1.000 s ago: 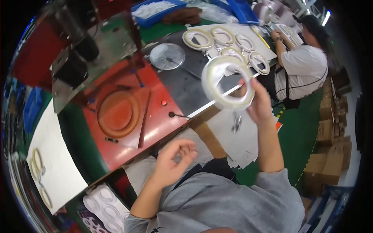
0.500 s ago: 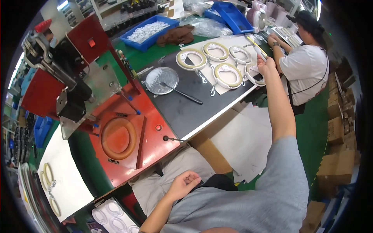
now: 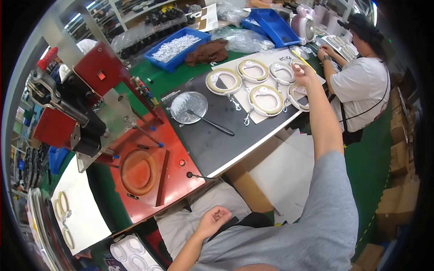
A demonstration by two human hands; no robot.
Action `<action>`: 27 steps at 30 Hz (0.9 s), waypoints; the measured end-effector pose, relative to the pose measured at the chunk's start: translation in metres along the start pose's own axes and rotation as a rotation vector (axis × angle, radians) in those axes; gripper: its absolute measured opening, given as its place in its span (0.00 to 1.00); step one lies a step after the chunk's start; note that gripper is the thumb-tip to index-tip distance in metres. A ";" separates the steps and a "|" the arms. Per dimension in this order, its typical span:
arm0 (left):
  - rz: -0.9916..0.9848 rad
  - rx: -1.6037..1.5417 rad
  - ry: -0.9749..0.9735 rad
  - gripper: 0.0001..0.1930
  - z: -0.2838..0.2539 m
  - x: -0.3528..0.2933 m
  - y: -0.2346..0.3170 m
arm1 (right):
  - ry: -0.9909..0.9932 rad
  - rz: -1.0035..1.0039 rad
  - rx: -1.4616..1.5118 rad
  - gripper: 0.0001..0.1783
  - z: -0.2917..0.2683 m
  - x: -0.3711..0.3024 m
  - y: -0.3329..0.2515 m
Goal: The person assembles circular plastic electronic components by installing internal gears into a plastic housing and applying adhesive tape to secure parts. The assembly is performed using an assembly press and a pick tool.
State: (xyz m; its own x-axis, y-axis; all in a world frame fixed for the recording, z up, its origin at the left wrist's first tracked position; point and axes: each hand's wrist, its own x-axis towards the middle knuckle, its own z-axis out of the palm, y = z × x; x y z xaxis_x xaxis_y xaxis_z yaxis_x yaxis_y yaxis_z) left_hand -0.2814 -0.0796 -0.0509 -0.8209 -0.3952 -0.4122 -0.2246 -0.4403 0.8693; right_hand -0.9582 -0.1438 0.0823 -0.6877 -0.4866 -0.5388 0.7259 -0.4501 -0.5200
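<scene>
My right hand (image 3: pixel 304 76) reaches over the far right of the table, its fingers curled at the edge of a partly covered pale ring (image 3: pixel 296 64). Several similar white rings with yellowish faces lie nearby, some with metal clasps, among them a large ring (image 3: pixel 266 100) closer to me. Beside the hand runs a thin yellow strip (image 3: pixel 307 64). In my lap rests my left hand (image 3: pixel 215 221), fingers folded in and nothing visible in them. A shallow bowl (image 3: pixel 183 107) of white paste holds a black-handled tool (image 3: pixel 217 126).
A red press (image 3: pixel 174 167) with a round orange mould (image 3: pixel 139 172) stands at left. Behind are a blue bin (image 3: pixel 158 67) of white parts, a brown cloth (image 3: pixel 208 52) and a small fan (image 3: pixel 304 28). Another person (image 3: pixel 361 81) works at right. Rings (image 3: pixel 63 203) lie on a white sheet.
My right hand has shifted slightly left and down in the picture, uncovering part of a ring at its fingers. The camera view has tilted a little. My left hand stays in my lap.
</scene>
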 end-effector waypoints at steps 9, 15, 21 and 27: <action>0.043 0.131 0.104 0.07 -0.016 -0.005 -0.007 | -0.516 -0.279 -0.705 0.16 0.006 -0.219 0.160; 0.224 0.264 0.289 0.09 -0.047 -0.028 -0.007 | -1.581 0.721 -1.376 0.19 -0.024 -0.330 0.278; 0.229 0.298 0.926 0.09 -0.135 -0.174 -0.004 | -1.456 0.887 -1.384 0.29 -0.080 -0.383 0.409; -0.397 0.674 1.874 0.17 -0.198 -0.335 -0.108 | -1.456 0.804 -1.538 0.20 -0.066 -0.433 0.479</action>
State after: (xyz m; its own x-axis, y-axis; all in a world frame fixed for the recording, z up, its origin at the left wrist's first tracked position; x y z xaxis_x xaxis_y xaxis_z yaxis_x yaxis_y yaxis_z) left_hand 0.1222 -0.0591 -0.0610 0.6575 -0.7470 0.0985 -0.7024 -0.5605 0.4388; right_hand -0.3139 -0.0992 0.0227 0.6386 -0.5751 -0.5113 -0.2869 0.4385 -0.8517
